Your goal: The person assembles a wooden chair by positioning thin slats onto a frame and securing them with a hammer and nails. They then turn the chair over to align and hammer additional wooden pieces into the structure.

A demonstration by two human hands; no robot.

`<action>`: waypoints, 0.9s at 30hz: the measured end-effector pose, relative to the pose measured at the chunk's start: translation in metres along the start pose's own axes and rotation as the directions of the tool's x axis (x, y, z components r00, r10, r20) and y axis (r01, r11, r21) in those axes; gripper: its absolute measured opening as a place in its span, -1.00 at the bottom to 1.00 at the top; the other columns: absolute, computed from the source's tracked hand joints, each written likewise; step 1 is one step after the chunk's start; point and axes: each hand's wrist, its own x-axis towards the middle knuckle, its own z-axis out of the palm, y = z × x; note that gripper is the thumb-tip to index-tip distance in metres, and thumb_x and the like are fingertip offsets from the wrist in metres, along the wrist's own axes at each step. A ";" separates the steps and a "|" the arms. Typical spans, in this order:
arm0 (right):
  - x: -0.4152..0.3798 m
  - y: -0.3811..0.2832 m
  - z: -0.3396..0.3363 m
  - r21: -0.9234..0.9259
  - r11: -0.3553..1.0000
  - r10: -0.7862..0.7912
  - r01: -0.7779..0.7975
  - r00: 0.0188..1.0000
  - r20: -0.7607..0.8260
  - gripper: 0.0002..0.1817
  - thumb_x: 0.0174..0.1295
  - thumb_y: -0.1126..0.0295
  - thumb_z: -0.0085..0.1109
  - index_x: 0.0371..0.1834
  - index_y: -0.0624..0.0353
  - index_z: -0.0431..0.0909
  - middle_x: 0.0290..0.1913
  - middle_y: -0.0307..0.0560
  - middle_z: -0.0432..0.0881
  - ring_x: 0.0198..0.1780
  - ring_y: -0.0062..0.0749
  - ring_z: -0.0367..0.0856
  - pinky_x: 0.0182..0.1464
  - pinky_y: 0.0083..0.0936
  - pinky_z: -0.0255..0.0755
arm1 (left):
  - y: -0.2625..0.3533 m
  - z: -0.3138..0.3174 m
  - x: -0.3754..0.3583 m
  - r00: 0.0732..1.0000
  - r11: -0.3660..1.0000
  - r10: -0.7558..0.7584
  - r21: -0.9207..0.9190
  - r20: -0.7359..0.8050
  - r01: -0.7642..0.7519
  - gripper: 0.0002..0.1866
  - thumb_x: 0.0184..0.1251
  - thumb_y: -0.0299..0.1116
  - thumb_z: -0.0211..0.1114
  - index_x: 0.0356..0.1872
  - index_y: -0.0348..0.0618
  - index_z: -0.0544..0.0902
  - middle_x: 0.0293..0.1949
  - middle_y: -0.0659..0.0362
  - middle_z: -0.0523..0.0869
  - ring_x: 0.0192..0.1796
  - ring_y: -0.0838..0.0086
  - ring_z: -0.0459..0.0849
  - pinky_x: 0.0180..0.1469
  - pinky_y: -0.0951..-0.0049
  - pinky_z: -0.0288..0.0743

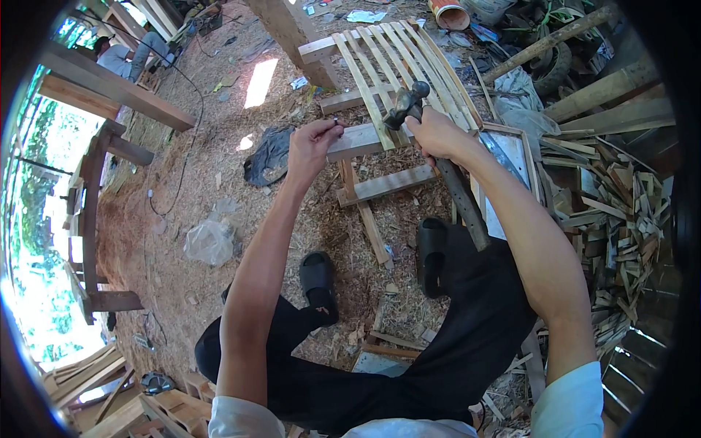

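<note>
My right hand (437, 135) is wrapped round a hammer (464, 204) near its head. The dark metal head points up and away, over the slats, while the handle slants back toward my right knee. My left hand (314, 144) is closed in a pinch beside the near end of a wooden beam (355, 141). Something small and dark shows at its fingertips, too small to name. Several thin, pale wooden slats (371, 64) lie side by side across the beams, just beyond my hands. The nearest slat overhangs the beam between my two hands.
Scrap wood (610, 212) is heaped on the right. A black plastic bag (269, 157) and a clear bag (210, 241) lie on the shavings-covered ground. A wooden post (296, 36) stands ahead. Another person (124, 57) sits low at far left. An orange bucket (450, 14) lies at the back.
</note>
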 end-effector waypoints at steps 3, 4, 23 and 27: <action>0.002 0.003 0.000 0.008 1.000 -0.004 0.005 1.000 -0.011 -0.61 0.44 0.19 -0.11 -0.29 0.40 0.34 -0.59 -0.10 0.48 -0.69 -0.37 0.50 -0.61 -0.36 0.46 | -0.010 0.001 0.001 0.999 0.994 -0.043 -0.099 0.009 0.044 -0.82 0.30 -0.41 0.28 -0.18 -0.27 0.74 -0.38 0.17 0.78 -0.28 0.63 0.69 -0.17 0.56 0.52; 0.002 0.003 0.000 0.017 1.000 -0.006 0.007 1.000 -0.018 -0.61 0.44 0.18 -0.11 -0.28 0.41 0.33 -0.59 -0.10 0.49 -0.69 -0.36 0.50 -0.61 -0.36 0.46 | -0.012 0.000 0.001 0.999 0.994 -0.048 -0.100 0.011 0.049 -0.82 0.31 -0.41 0.27 -0.19 -0.28 0.74 -0.39 0.19 0.77 -0.29 0.64 0.68 -0.17 0.57 0.52; 0.001 0.003 0.001 -0.035 0.998 -0.062 0.061 0.998 -0.025 -0.47 0.44 0.18 -0.21 -0.27 0.63 0.41 -0.66 0.12 0.61 -0.59 -0.13 0.68 -0.39 -0.24 0.54 | 0.001 -0.001 -0.001 0.994 0.994 -0.111 -0.009 0.017 0.111 -0.80 0.33 -0.33 0.28 -0.24 -0.27 0.73 -0.36 0.26 0.75 -0.23 0.66 0.64 -0.07 0.57 0.48; -0.002 0.000 0.001 -0.032 0.999 -0.045 0.044 0.998 -0.043 -0.47 0.45 0.18 -0.21 -0.34 0.58 0.46 -0.66 0.10 0.61 -0.59 -0.13 0.68 -0.36 -0.24 0.54 | 0.001 0.005 -0.007 0.996 0.997 -0.075 -0.029 -0.057 0.073 -0.82 0.30 -0.36 0.32 -0.21 -0.26 0.74 -0.34 0.22 0.76 -0.23 0.62 0.66 -0.09 0.56 0.48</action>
